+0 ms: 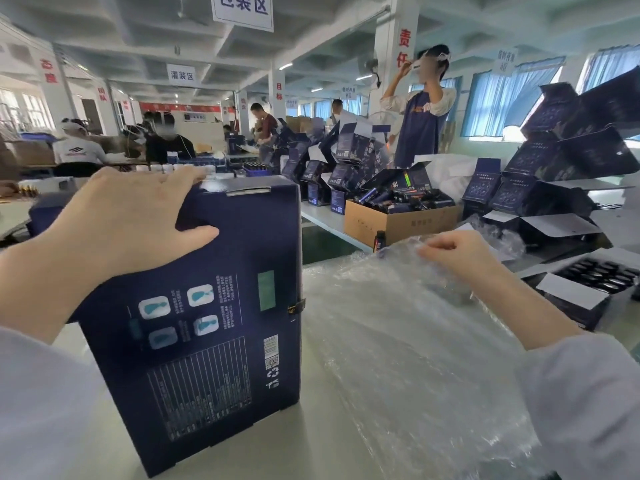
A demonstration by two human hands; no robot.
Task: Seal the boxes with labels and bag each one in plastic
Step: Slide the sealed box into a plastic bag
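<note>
- Right now our left hand [135, 216] is spread wide and pressed over the top left corner of the dark blue box [207, 317], fingers lying along its top edge and thumb on the printed face, steadying it upright on the surface [311, 445].
- Lower centre-left of the frame is where the box stands, on its short end with its long axis running up and down and leaning slightly away from us.
- Midway down its right edge we can see a small dark label [296, 309] wrapped round the corner, so we judge the sealing of this box done and the bagging still to come.
- Just to the right of the box lies the clear plastic [408, 341], crumpled flat across the lower right of the frame, its near edge touching or almost touching the box's base.
- At its far edge, right of centre, our right hand [453, 254] is closed in a pinch on the film, fingers curled.
- We judge the bag's mouth must be opened towards the left, since the box lies left of the pinching hand and nothing stands between them.
- Beyond, at centre right, we see a brown carton [398, 223] filled with dark items.
- Open blue boxes [554, 161] are stacked high at the upper right.
- Farther back, other workers [420, 109] stand or sit at their benches.
</note>
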